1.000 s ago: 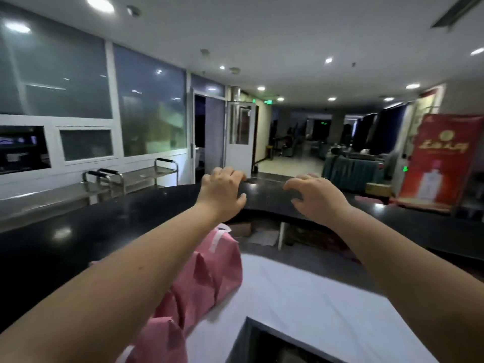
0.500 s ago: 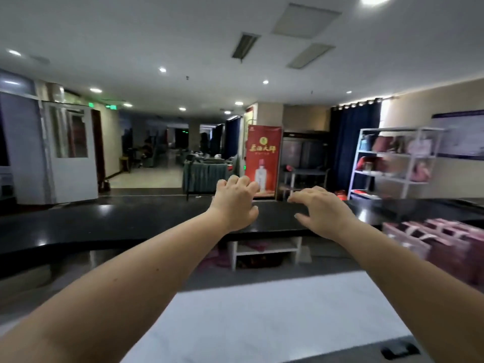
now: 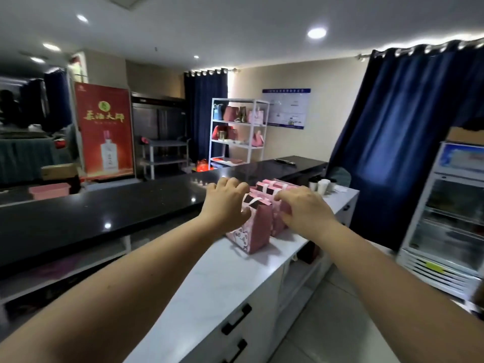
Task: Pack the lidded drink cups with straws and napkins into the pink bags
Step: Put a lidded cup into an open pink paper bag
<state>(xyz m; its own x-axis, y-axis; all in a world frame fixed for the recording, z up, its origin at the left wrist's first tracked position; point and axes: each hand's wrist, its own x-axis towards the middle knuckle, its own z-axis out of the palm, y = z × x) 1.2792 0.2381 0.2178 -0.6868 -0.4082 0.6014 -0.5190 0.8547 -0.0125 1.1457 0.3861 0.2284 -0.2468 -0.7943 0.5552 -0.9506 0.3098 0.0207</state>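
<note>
**Both grips reach the row of pink bags**

Our left grip (image 3: 225, 203) and right grip (image 3: 306, 209) sit with fingers half curled at the tops of the nearest pink bags (image 3: 258, 227); we cannot tell whether they hold an edge or only hover. Half a second ago they hung in the same pose over the black counter (image 3: 104, 210), with the bags off to our right. Now the bags lie right under them, so we judge packing can begin. The bags stand upright on the white table (image 3: 222, 284), mouths and white handles up, the nearest one's printed face turned to our left. The row's long axis runs away from us toward the cups (image 3: 323, 186) at the far end, outside any bag.
</note>
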